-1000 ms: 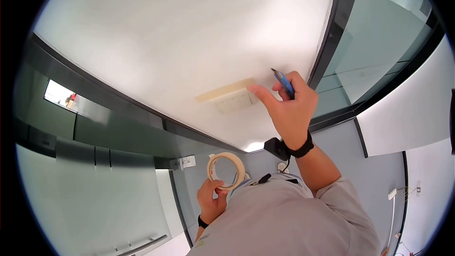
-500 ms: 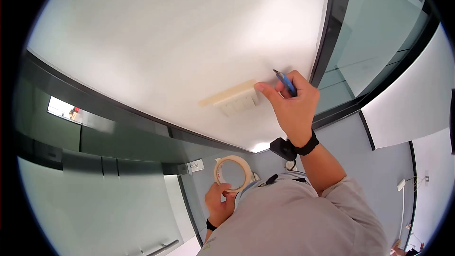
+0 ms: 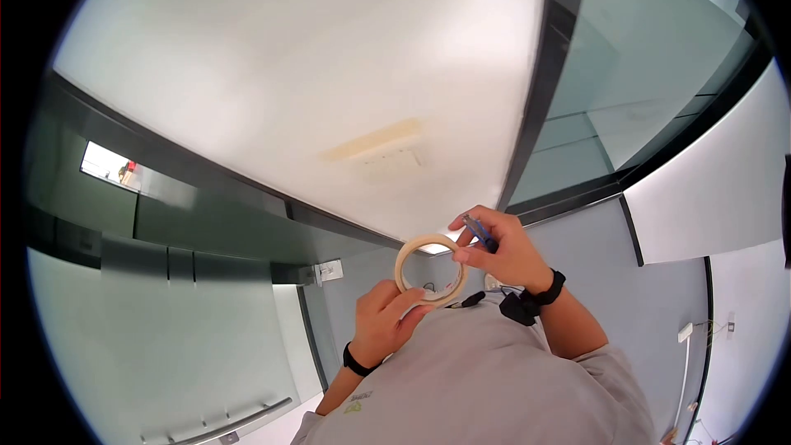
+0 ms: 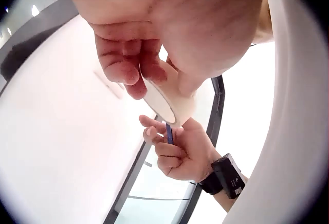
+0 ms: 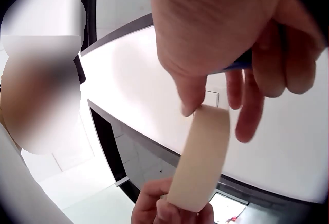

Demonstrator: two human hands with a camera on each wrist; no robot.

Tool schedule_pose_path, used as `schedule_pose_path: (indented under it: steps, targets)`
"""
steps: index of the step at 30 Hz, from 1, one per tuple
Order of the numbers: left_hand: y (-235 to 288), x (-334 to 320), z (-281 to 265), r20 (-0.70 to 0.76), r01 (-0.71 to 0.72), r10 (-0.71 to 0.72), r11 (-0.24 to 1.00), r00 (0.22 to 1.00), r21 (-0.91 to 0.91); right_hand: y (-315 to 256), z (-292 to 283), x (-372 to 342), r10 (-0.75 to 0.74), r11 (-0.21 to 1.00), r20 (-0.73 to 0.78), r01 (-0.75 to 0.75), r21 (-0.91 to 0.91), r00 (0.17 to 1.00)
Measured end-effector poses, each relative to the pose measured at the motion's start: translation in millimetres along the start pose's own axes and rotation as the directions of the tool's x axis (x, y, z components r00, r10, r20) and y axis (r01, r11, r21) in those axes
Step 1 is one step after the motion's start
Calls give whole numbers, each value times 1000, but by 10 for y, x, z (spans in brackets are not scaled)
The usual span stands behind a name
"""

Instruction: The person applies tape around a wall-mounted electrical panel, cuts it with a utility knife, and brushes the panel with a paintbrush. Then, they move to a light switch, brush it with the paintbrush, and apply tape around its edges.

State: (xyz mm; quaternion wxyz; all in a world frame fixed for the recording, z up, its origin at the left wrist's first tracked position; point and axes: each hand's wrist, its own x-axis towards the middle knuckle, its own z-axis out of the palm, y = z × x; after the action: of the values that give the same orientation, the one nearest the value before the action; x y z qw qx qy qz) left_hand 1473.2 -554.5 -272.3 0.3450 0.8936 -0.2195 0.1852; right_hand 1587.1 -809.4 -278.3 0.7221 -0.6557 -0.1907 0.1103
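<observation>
My left hand [image 3: 381, 321] grips a roll of cream masking tape [image 3: 400, 270] by its lower edge, in front of the grey shirt. Close at the roll's upper right side is my right hand [image 3: 517, 257], with a blue utility knife [image 3: 480, 235] held in its curled fingers. In the right wrist view, the right thumb [image 5: 193, 95] lies right at the top edge of the tape roll [image 5: 200, 157]. A strip of masking tape [image 3: 375, 140] is stuck on the white wall, just above a white switch panel [image 3: 394, 158].
The white wall [image 3: 288, 58] is bordered by dark frames [image 3: 527, 107], with glass panels [image 3: 568, 148] to the right. A frosted glass door with a metal handle [image 3: 239, 422] stands at the lower left. Grey floor [image 3: 593, 239] shows below.
My right hand has come down from beside the wall strip to the tape roll, still holding the knife. The left hand has raised the roll slightly and moved it right.
</observation>
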Motion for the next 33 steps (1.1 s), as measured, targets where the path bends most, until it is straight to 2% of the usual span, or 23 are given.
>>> schedule_pose_path:
  steps: [1, 3, 5, 7, 8, 10, 11, 13, 14, 16, 17, 18, 20, 22, 25, 28, 30, 33]
  targets:
    - [41, 52, 19, 60, -34, 31, 998, 998, 52, 23, -46, -40, 37, 999, 23, -37, 19, 999]
    - [99, 134, 107, 60, -58, 56, 998, 997, 25, 128, -161, -94, 89, 995, 62, -92, 46, 994]
    - [169, 185, 187, 60, -72, 72, 997, 996, 3, 236, -239, -123, 77, 990, 23, -79, 114, 997]
    - [245, 214, 273, -4, -1, 0, 973, 1000, -231, 305, -333, -186, 71, 982, -10, -68, 179, 997]
    - [273, 219, 336, -10, 0, -3, 974, 1000, -226, 279, -381, -200, 98, 970, 4, -96, 221, 995]
    - [315, 193, 471, -153, 116, -169, 945, 974, -305, 282, -448, -218, 124, 957, 37, -129, 260, 992]
    - [341, 195, 530, -163, 121, -176, 946, 971, -301, 320, -472, -219, 116, 962, 69, -129, 241, 991]
    - [364, 249, 612, -273, 104, -267, 864, 924, -493, 335, -497, -202, 106, 967, 119, -130, 220, 987]
    - [394, 265, 617, -287, 111, -278, 867, 917, -486, 330, -495, -203, 123, 952, 148, -159, 260, 981]
    - [483, 311, 594, -225, 310, -442, 837, 868, -450, 338, -499, -203, 146, 933, 207, -204, 296, 967]
    - [538, 370, 598, -190, 396, -540, 775, 820, -492, 352, -497, -193, 124, 949, 214, -179, 261, 969]
    - [581, 421, 595, -204, 409, -556, 771, 806, -488, 371, -484, -196, 104, 961, 222, -155, 228, 969]
    - [641, 489, 585, -88, 481, -611, 697, 787, -532, 467, -447, -181, 95, 968, 262, -150, 199, 960]
    - [671, 486, 587, -72, 501, -632, 674, 772, -542, 528, -377, -171, 75, 976, 286, -129, 175, 955]
    - [653, 465, 583, -39, 484, -636, 624, 771, -614, 569, -248, -160, 79, 960, 284, -150, 235, 955]
    - [597, 393, 539, -77, 454, -608, 665, 790, -593, 633, -143, -158, 86, 963, 289, -154, 222, 953]
    - [557, 371, 475, -116, 471, -583, 744, 804, -475, 654, -74, -141, 62, 978, 283, -115, 175, 957]
    - [494, 300, 398, -154, 464, -553, 796, 819, -388, 702, 47, -134, 60, 975, 297, -119, 186, 953]
